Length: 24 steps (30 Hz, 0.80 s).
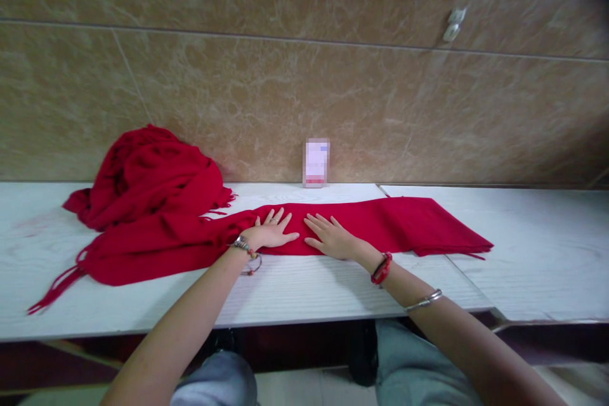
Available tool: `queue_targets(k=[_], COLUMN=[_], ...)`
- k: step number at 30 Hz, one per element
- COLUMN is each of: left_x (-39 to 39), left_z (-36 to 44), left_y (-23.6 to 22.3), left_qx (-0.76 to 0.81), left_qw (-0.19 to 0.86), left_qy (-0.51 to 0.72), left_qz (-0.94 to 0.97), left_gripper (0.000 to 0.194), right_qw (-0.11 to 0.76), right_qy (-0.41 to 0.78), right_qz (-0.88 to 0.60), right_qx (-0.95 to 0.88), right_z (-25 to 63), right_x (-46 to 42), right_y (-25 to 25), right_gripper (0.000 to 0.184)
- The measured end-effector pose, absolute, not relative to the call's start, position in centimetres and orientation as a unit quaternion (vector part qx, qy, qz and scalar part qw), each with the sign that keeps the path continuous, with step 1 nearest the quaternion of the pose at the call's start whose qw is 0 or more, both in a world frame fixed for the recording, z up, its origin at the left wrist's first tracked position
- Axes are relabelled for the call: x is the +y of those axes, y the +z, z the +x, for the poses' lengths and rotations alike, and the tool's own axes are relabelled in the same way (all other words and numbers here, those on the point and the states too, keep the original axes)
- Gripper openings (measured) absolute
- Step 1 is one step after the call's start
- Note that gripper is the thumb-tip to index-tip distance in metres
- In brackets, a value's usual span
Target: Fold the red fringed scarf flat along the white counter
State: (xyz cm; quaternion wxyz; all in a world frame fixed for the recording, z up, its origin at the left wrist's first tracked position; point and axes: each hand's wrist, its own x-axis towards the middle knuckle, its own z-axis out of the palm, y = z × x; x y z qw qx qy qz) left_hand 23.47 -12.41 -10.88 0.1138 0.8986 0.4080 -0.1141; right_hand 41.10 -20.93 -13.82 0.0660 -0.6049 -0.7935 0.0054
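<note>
A long red scarf (371, 225) lies across the white table in front of me. Its right part is folded into a flat, layered strip, while the left part is wrinkled and ends in a knotted fringe. My left hand (271, 230) rests palm down on the middle of the scarf with fingers spread. To its right, my right hand (333, 238) also lies flat on the cloth, fingers stretched toward the left hand. A small gap of red cloth shows between the two hands. Neither hand grips anything.
A heaped pile of red fringed cloth (157, 177) sits at the back left, against the wall. A blurred-out upright phone-like object (316, 163) leans on the tiled wall (380, 101). The white table (547, 254) has a seam on the right. A white fixture (453, 25) is on the wall.
</note>
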Motion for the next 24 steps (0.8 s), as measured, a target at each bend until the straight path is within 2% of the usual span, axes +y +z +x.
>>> queue_targets(k=[6, 12, 14, 19, 22, 24], left_x=[-12.4, -12.5, -12.8, -13.5, -13.6, -13.5], left_z=[23.3, 23.3, 23.2, 23.4, 23.9, 24.2], left_y=[-11.0, -10.9, -10.6, -10.7, -11.5, -12.0], left_qx=[0.409, 0.406, 0.410, 0.394, 0.376, 0.359], left_qw=[0.126, 0.126, 0.125, 0.075, 0.032, 0.046], left_qy=[-0.122, -0.115, -0.113, -0.039, 0.020, -0.003], left_qz=[0.895, 0.898, 0.896, 0.915, 0.926, 0.932], left_gripper=[0.081, 0.080, 0.077, 0.063, 0.054, 0.052], right_qw=[0.000, -0.050, -0.034, 0.076, 0.083, 0.064], right_qy=[-0.062, -0.069, -0.055, -0.017, -0.006, -0.004], right_qz=[-0.578, -0.631, -0.660, -0.696, -0.653, -0.625], right_qx=[-0.814, -0.771, -0.749, -0.714, -0.753, -0.778], right_z=[45.2, 50.7, 51.0, 47.3, 44.0, 42.5], right_x=[-22.1, -23.7, -23.7, -22.2, -21.4, -21.3], right_y=[-14.4, -14.9, -14.7, -13.4, -13.2, -13.3], right_gripper=[0.036, 0.035, 0.036, 0.050, 0.054, 0.055])
